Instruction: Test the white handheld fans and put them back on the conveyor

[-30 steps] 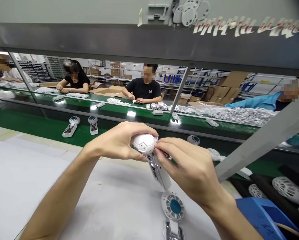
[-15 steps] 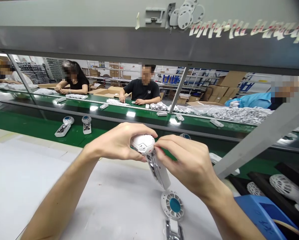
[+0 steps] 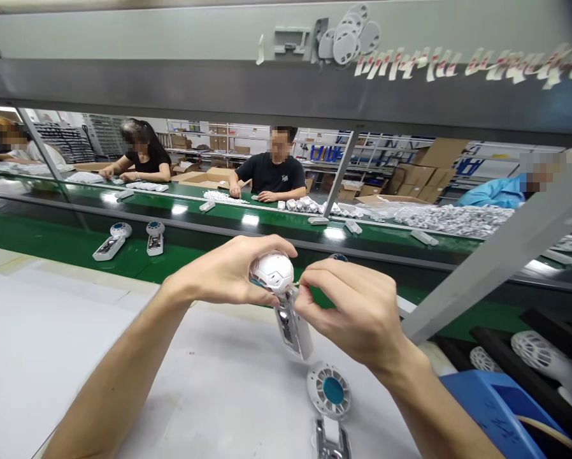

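On a factory line, a person's left hand (image 3: 233, 271) curls around the round head (image 3: 274, 271) of a white handheld unit (image 3: 288, 315), thumb beneath and fingers over the top. The right hand (image 3: 355, 306), its thumb and fingertips pressed together, sits just beside the head between three and four o'clock; whether anything is pinched there cannot be told. The unit's handle (image 3: 295, 335) slants toward five o'clock, over a white work surface (image 3: 209, 389). Farther out at five o'clock, a second unit (image 3: 314, 386) with a blue-green disc (image 3: 333, 391) lies on that surface. Two more units (image 3: 155, 241) rest side by side on a green conveyor (image 3: 66, 229) near nine o'clock, and a blue bin (image 3: 486, 401) stands at four. Across the line at twelve o'clock, a co-worker in a black shirt (image 3: 274, 175) sits beside a pile of small white parts (image 3: 219, 196).
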`<act>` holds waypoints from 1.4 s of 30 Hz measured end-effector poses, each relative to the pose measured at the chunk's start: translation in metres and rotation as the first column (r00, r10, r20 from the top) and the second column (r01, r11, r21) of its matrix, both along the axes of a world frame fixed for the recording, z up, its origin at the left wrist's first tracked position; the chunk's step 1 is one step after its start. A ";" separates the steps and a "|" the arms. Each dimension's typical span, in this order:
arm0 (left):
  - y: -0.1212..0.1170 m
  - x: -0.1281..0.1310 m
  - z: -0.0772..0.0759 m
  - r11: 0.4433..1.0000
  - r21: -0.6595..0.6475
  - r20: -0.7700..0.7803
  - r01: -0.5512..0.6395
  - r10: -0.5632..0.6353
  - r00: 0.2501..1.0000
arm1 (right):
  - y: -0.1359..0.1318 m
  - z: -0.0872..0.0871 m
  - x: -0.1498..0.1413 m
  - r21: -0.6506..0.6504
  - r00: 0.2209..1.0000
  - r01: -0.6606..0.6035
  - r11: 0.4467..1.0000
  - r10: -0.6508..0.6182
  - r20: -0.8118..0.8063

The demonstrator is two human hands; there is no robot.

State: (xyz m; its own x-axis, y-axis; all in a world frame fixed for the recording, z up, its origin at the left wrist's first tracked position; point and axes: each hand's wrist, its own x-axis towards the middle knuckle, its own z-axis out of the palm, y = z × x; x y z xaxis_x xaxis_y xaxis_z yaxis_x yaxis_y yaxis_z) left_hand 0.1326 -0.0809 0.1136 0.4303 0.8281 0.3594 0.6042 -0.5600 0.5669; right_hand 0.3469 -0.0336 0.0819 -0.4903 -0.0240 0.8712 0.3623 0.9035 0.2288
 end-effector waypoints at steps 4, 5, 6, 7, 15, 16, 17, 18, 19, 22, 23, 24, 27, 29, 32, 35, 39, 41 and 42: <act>0.001 -0.003 0.000 0.995 -0.038 0.027 -0.088 0.089 0.996 | -0.004 0.003 0.003 -0.069 0.999 -0.042 0.997 0.042 -0.006; 0.002 -0.005 0.000 0.994 -0.034 0.022 -0.105 0.106 0.994 | -0.006 0.004 0.004 -0.116 0.998 -0.066 0.991 0.065 -0.011; 0.004 -0.007 0.000 0.992 -0.017 0.015 -0.124 0.124 0.992 | -0.008 0.005 0.005 -0.172 0.996 -0.091 0.981 0.089 -0.023; 0.006 -0.010 -0.001 0.989 0.011 0.013 -0.146 0.146 0.989 | -0.010 0.006 0.007 -0.228 0.993 -0.113 0.967 0.105 -0.045; 0.062 -0.067 -0.041 0.794 0.009 0.102 -0.607 0.603 0.791 | 0.022 0.045 0.007 -0.548 0.726 -0.471 0.691 -0.049 -0.686; 0.070 -0.075 -0.047 0.766 0.010 0.102 -0.643 0.639 0.762 | 0.034 0.057 0.006 -0.523 0.653 -0.552 0.650 -0.053 -0.755; 0.077 -0.081 -0.053 0.737 0.011 0.100 -0.675 0.671 0.734 | 0.045 0.069 0.004 -0.481 0.578 -0.618 0.622 -0.055 -0.814; 0.083 -0.088 -0.058 0.710 0.008 0.100 -0.704 0.700 0.708 | 0.055 0.082 0.002 -0.435 0.508 -0.665 0.607 -0.060 -0.859; 0.088 -0.093 -0.063 0.684 -0.001 0.099 -0.729 0.726 0.681 | 0.064 0.093 0.000 -0.394 0.444 -0.697 0.599 -0.071 -0.893; 0.097 -0.110 -0.077 0.628 -0.050 0.091 -0.776 0.777 0.623 | 0.077 0.117 -0.008 -0.346 0.347 -0.750 0.564 -0.109 -0.931; 0.099 -0.116 -0.081 0.619 -0.066 0.088 -0.782 0.785 0.614 | 0.076 0.121 -0.012 -0.349 0.350 -0.762 0.546 -0.107 -0.930; 0.102 -0.121 -0.085 0.615 -0.080 0.087 -0.785 0.789 0.609 | 0.074 0.123 -0.018 -0.350 0.357 -0.772 0.531 -0.094 -0.929; 0.110 -0.137 -0.100 0.622 -0.111 0.102 -0.775 0.783 0.613 | 0.064 0.127 -0.038 -0.328 0.371 -0.804 0.497 -0.013 -0.928; 0.117 -0.145 -0.112 0.639 -0.124 0.127 -0.759 0.769 0.627 | 0.058 0.128 -0.055 -0.324 0.374 -0.832 0.451 0.023 -0.927; 0.129 -0.152 -0.133 0.647 -0.121 0.176 -0.753 0.761 0.625 | 0.054 0.133 -0.081 -0.356 0.384 -0.861 0.364 0.004 -0.923; 0.135 -0.157 -0.155 0.596 -0.109 0.209 -0.795 0.796 0.568 | 0.055 0.140 -0.100 -0.407 0.405 -0.853 0.327 -0.077 -0.911; 0.133 -0.166 -0.181 0.492 -0.146 0.178 -0.858 0.867 0.466 | 0.061 0.146 -0.113 -0.462 0.435 -0.797 0.388 -0.161 -0.886; 0.130 -0.171 -0.190 0.462 -0.171 0.140 -0.870 0.886 0.443 | 0.066 0.146 -0.116 -0.489 0.460 -0.764 0.420 -0.177 -0.870; 0.128 -0.173 -0.192 0.456 -0.177 0.122 -0.872 0.889 0.440 | 0.069 0.147 -0.118 -0.502 0.476 -0.750 0.430 -0.176 -0.862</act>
